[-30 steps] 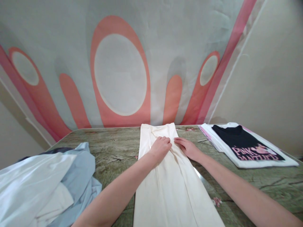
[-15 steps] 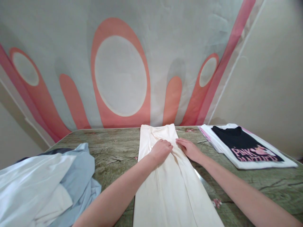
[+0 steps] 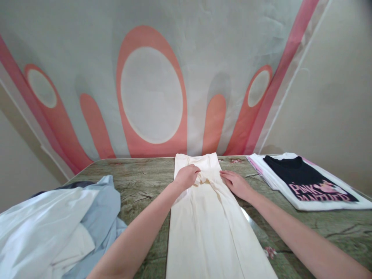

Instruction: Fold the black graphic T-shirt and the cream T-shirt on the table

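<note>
A long cream garment (image 3: 206, 228) lies lengthwise down the middle of the table, its narrow end by the far edge. Whether it is trousers or a skirt I cannot tell. My left hand (image 3: 187, 176) is closed on its upper left part, fingers curled into a raised, bunched fold of the cloth. At the right edge, my right hand (image 3: 237, 185) rests with fingers stretched out and touching the fabric. Creases run from the bunched spot down toward me.
To the left is a loose heap of white and light blue clothes (image 3: 103, 205), with something dark behind it. Folded shirts (image 3: 315, 182) lie stacked at the right, a black "Pink Panther" print on top. The wood-patterned table (image 3: 142, 174) meets a patterned backdrop (image 3: 154, 151).
My left hand has moved left and slightly away from me, from the garment's middle to its left side, pulling up a fold. My right hand stays at the right edge. The view has shifted slightly.
</note>
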The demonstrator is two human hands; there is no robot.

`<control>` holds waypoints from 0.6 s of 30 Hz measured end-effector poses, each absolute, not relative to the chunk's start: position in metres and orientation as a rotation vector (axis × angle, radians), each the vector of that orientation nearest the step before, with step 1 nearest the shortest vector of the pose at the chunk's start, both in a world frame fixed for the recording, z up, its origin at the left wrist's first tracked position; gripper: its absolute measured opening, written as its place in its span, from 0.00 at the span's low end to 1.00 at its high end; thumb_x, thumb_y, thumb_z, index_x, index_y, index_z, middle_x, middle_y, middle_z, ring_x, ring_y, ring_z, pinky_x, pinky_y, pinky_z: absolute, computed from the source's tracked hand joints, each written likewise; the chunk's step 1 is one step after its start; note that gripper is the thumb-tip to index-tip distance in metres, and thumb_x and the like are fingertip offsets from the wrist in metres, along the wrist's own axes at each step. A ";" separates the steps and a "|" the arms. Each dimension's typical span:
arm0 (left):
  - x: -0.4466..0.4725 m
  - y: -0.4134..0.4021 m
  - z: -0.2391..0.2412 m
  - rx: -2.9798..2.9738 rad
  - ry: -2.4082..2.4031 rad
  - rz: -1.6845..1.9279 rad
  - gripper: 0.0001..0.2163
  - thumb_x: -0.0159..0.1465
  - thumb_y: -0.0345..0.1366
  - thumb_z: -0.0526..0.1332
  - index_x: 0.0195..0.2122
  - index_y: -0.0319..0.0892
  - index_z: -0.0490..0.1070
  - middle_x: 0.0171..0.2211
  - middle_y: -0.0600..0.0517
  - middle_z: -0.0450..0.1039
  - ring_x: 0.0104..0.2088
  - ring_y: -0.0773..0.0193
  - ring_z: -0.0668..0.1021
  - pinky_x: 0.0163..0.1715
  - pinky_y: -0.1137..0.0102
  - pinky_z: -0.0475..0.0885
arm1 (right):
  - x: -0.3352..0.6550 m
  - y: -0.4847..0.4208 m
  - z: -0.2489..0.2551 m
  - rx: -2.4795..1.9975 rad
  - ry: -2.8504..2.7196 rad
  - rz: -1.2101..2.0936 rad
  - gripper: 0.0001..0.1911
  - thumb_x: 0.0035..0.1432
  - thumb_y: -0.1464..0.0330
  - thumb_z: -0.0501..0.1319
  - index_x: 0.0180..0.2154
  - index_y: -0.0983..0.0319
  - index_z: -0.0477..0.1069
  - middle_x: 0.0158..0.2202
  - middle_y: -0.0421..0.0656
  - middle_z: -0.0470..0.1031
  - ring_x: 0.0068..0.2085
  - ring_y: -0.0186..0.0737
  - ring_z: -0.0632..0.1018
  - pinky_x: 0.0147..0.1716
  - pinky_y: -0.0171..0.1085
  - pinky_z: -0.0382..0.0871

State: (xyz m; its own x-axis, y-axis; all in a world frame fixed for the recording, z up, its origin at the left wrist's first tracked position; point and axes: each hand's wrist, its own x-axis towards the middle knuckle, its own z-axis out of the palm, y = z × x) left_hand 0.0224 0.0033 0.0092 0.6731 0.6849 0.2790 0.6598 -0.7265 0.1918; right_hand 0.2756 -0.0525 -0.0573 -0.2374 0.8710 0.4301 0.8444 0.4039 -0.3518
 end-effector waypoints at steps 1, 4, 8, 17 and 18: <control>0.021 0.005 0.009 2.782 1.126 0.502 0.12 0.63 0.34 0.51 0.38 0.40 0.74 0.37 0.49 0.73 0.39 0.63 0.74 0.41 0.72 0.66 | 0.276 -0.053 -0.057 -1.455 -2.094 0.069 0.18 0.58 0.71 0.50 0.46 0.60 0.72 0.51 0.45 0.71 0.51 0.43 0.71 0.54 0.46 0.62; 0.021 0.007 0.008 2.731 1.038 0.468 0.12 0.62 0.34 0.52 0.36 0.40 0.75 0.35 0.50 0.75 0.39 0.63 0.74 0.40 0.73 0.66 | 0.275 -0.055 -0.053 -1.444 -2.057 0.086 0.17 0.57 0.71 0.50 0.44 0.60 0.74 0.48 0.45 0.73 0.50 0.43 0.72 0.53 0.47 0.62; 0.022 0.008 0.006 2.695 1.061 0.484 0.11 0.59 0.31 0.53 0.36 0.40 0.75 0.37 0.50 0.75 0.39 0.63 0.74 0.42 0.72 0.66 | 0.267 -0.062 -0.038 -1.391 -1.947 0.061 0.14 0.58 0.69 0.52 0.40 0.59 0.74 0.43 0.45 0.76 0.46 0.44 0.74 0.50 0.47 0.65; 0.012 0.008 0.006 2.671 1.112 0.342 0.09 0.53 0.29 0.55 0.29 0.39 0.75 0.27 0.51 0.75 0.30 0.64 0.75 0.33 0.73 0.67 | 0.220 -0.065 -0.017 -1.243 -2.162 0.134 0.16 0.53 0.73 0.55 0.45 0.60 0.70 0.45 0.45 0.72 0.47 0.43 0.72 0.49 0.42 0.65; 0.012 0.007 0.008 2.672 1.095 0.327 0.09 0.54 0.29 0.55 0.30 0.39 0.76 0.28 0.51 0.75 0.30 0.64 0.75 0.33 0.74 0.67 | 0.215 -0.061 -0.019 -1.244 -2.192 0.139 0.17 0.52 0.74 0.55 0.45 0.60 0.70 0.45 0.46 0.72 0.46 0.42 0.72 0.48 0.41 0.65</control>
State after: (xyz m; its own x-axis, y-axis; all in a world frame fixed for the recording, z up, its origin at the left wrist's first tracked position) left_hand 0.0117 0.0068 0.0076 0.6950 0.7096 0.1162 0.6571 -0.6924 0.2982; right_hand 0.2154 -0.0611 -0.0188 -0.3747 0.8087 0.4536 0.7448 0.5538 -0.3722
